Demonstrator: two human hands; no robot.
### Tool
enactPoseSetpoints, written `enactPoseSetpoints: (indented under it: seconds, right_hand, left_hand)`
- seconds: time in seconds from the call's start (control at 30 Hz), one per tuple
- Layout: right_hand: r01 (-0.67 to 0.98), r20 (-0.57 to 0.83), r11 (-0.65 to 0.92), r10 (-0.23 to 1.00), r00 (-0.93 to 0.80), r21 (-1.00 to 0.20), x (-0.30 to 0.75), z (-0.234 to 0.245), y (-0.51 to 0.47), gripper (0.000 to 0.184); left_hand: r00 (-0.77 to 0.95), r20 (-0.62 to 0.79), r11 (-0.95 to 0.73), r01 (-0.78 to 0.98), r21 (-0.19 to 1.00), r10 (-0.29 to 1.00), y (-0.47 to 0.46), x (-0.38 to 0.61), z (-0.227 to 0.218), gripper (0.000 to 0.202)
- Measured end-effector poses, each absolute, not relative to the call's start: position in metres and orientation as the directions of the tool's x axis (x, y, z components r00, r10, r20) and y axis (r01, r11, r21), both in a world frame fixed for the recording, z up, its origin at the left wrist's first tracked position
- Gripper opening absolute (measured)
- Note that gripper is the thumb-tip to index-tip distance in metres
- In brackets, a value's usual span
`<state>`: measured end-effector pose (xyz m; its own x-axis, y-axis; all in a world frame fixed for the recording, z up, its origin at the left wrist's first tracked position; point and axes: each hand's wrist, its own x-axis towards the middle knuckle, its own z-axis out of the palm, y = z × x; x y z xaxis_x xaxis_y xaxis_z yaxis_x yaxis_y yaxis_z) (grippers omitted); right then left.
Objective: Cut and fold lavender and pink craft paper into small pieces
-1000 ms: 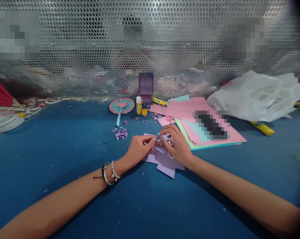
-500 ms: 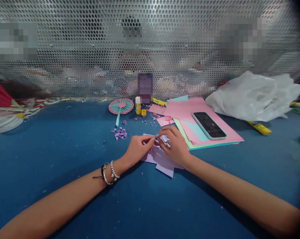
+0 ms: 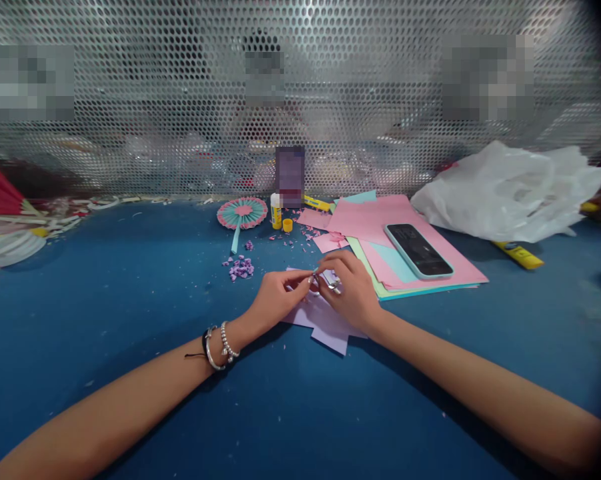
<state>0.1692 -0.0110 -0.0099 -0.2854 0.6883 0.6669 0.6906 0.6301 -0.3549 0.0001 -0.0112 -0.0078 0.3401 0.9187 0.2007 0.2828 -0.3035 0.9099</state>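
My left hand [image 3: 276,300] and my right hand [image 3: 349,290] meet at the fingertips, both closed in a pinch. Between them is a tiny scrap of purple paper [image 3: 315,276], mostly covered by the fingers. Under the hands lie sheets of purple paper [image 3: 330,339], one strip jutting toward me. A little heap of crumpled purple paper bits [image 3: 241,268] rests left of the hands, with a smaller cluster [image 3: 249,245] behind it. Silver bracelets [image 3: 225,343] circle my left wrist.
Behind the heap lies a pleated paper fan [image 3: 242,213]. A glue stick [image 3: 276,213] stands uncapped beside its yellow cap [image 3: 287,225]. On the right, a phone [image 3: 418,250] rests on coloured paper sheets [image 3: 460,270], near a white plastic bag [image 3: 510,193]. Perforated metal [image 3: 180,120] backs the blue table [image 3: 130,280].
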Motion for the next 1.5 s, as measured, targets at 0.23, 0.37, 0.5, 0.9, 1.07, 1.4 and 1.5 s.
enactPoseSetpoints:
  seconds: [0.23,0.37,0.5,0.9,1.07,1.4,1.5]
  right_hand:
    - [0.693,0.685,0.631,0.677,-0.271,-0.349,0.170,-0.011,-0.010,0.013]
    - [0.688,0.687,0.634,0.675,-0.269,-0.353,0.170,-0.010,-0.011,0.012]
    - [0.682,0.685,0.637,0.676,-0.272,-0.359,0.170,-0.009,-0.012,0.012]
    - [0.668,0.718,0.659,0.644,-0.263,-0.347,0.171,-0.009,-0.011,0.010]
    - [0.664,0.717,0.664,0.642,-0.272,-0.342,0.171,-0.009,-0.011,0.010]
    - [0.657,0.709,0.662,0.652,-0.267,-0.361,0.172,-0.011,-0.010,0.010]
    - [0.658,0.702,0.657,0.660,-0.266,-0.369,0.172,-0.010,-0.011,0.011]
  left_hand:
    - [0.342,0.184,-0.292,0.296,0.909,0.921,-0.011,0.001,-0.007,0.031]
    - [0.343,0.191,-0.295,0.285,0.912,0.920,-0.011,0.000,-0.007,0.030]
    - [0.335,0.199,-0.302,0.290,0.908,0.921,-0.010,-0.001,-0.009,0.028]
    - [0.318,0.113,-0.185,0.208,0.961,0.941,-0.009,0.000,-0.002,0.031]
    - [0.352,0.057,-0.114,0.143,0.983,0.934,-0.009,-0.001,0.003,0.032]
    - [0.344,0.042,-0.092,0.130,0.987,0.938,-0.008,0.001,0.001,0.030]
    - [0.343,0.042,-0.086,0.113,0.990,0.939,-0.008,0.001,0.000,0.029]
